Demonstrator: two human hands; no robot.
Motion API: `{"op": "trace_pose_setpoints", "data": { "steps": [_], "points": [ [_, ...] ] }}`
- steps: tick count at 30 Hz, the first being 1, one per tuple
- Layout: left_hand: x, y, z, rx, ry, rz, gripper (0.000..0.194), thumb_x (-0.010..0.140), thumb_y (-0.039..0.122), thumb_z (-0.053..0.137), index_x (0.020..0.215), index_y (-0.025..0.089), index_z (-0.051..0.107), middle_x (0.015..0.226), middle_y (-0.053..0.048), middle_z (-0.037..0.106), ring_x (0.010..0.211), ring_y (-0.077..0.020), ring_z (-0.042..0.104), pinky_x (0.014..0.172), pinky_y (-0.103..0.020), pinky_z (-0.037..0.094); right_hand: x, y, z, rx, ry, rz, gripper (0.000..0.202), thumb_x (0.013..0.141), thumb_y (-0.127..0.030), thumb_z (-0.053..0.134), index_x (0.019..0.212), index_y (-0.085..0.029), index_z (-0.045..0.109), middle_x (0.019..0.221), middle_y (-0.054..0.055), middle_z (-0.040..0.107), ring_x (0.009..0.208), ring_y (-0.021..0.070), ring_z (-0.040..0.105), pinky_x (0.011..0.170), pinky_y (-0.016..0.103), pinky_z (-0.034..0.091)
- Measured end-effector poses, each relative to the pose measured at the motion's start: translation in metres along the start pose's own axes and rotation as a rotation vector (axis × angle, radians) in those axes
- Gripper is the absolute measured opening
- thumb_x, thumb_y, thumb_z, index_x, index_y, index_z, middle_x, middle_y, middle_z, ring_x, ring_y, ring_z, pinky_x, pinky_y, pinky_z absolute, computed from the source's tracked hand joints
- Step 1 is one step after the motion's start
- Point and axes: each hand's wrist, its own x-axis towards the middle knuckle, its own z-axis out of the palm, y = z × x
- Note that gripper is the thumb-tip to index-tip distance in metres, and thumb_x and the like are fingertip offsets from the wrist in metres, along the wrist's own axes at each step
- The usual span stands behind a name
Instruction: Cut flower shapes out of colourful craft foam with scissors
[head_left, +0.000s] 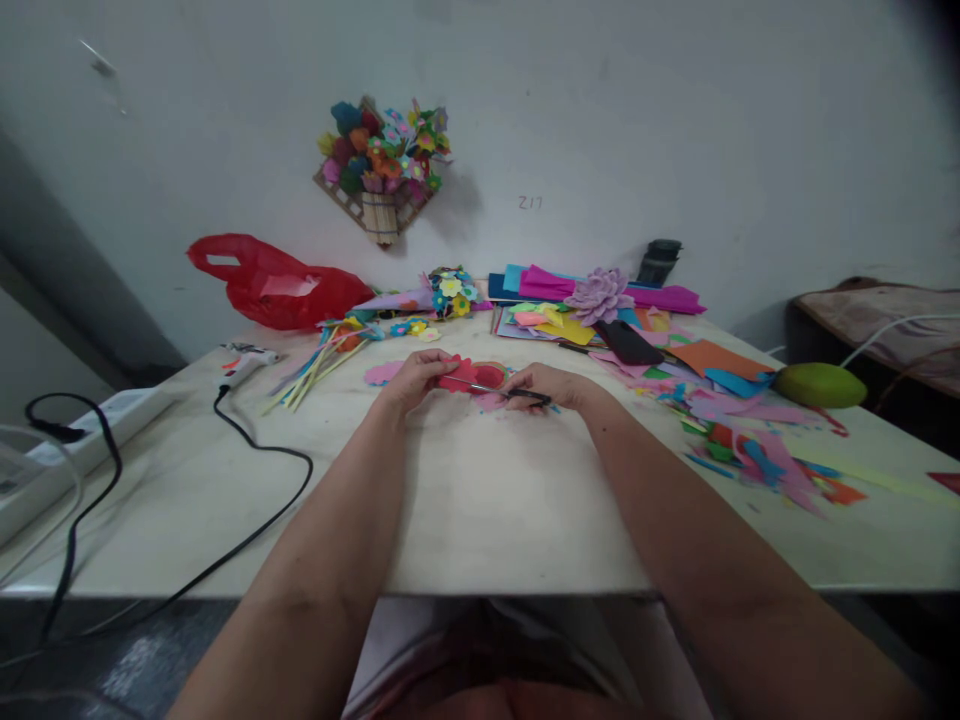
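Note:
My left hand [421, 378] pinches the edge of a red scalloped paper piece [459, 374] above the middle of the table. My right hand [544, 384] is closed around a pair of scissors [525, 394] with dark handles. Their thin metal blades point left and lie across the red piece's lower edge. Just left of my left hand rests a pink scalloped piece [381, 373]. More coloured paper bits lie beneath and behind the scissors, partly hidden by my hands.
A glue gun [247, 368] with a black cord and a white power strip [120, 428] sit left. Behind are a red plastic bag [281, 285] and paper flowers [451, 290]. Paper sheets, a dark phone-like slab [628, 343], scraps [780, 460] and a green oval object [820, 385] lie right.

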Motion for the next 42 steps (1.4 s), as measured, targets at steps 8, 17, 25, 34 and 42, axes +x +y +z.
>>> {"op": "trace_pose_setpoints", "data": {
  "steps": [8,17,25,34,42],
  "points": [
    [-0.001,0.001,0.001,0.018,0.003,-0.009,0.028,0.054,0.030,0.085,0.064,0.014,0.065,0.059,-0.001,0.064,0.051,-0.0110,0.056,0.053,-0.025,0.043,0.002,0.001,0.000,0.008,0.006,-0.001,0.038,0.065,-0.036,0.080,0.096,-0.014,0.077,0.050,-0.004,0.055,0.041,0.0053,0.044,0.040,0.019,0.030],
    [0.001,-0.001,-0.001,0.009,0.027,-0.012,0.024,0.058,0.028,0.085,0.063,0.014,0.066,0.058,-0.001,0.063,0.052,-0.0117,0.057,0.053,-0.024,0.044,0.001,0.000,0.001,-0.003,0.016,-0.003,0.039,0.061,-0.038,0.081,0.092,-0.014,0.078,0.050,-0.004,0.055,0.040,0.0050,0.044,0.040,0.018,0.031],
    [0.002,-0.002,0.000,-0.003,0.076,-0.025,0.025,0.056,0.026,0.086,0.062,0.012,0.066,0.057,-0.003,0.062,0.051,-0.0118,0.057,0.052,-0.024,0.044,0.001,-0.005,0.002,-0.043,0.062,0.026,0.034,0.061,-0.036,0.081,0.087,-0.015,0.077,0.047,-0.004,0.054,0.039,0.0057,0.044,0.039,0.018,0.032],
    [0.001,-0.001,0.002,-0.005,0.108,-0.024,0.028,0.053,0.028,0.088,0.061,0.013,0.066,0.057,-0.003,0.062,0.050,-0.0114,0.055,0.051,-0.025,0.043,0.002,-0.006,0.003,-0.038,0.100,0.037,0.032,0.062,-0.033,0.080,0.089,-0.015,0.079,0.047,-0.004,0.054,0.039,0.0056,0.043,0.039,0.019,0.032],
    [0.002,-0.002,0.002,0.002,0.134,0.009,0.027,0.052,0.028,0.088,0.062,0.013,0.068,0.059,-0.004,0.065,0.052,-0.0131,0.058,0.053,-0.026,0.046,0.004,-0.005,0.003,-0.036,0.118,0.014,0.032,0.061,-0.034,0.080,0.087,-0.015,0.079,0.046,-0.005,0.051,0.040,0.0053,0.040,0.040,0.019,0.031]
  ]
}}
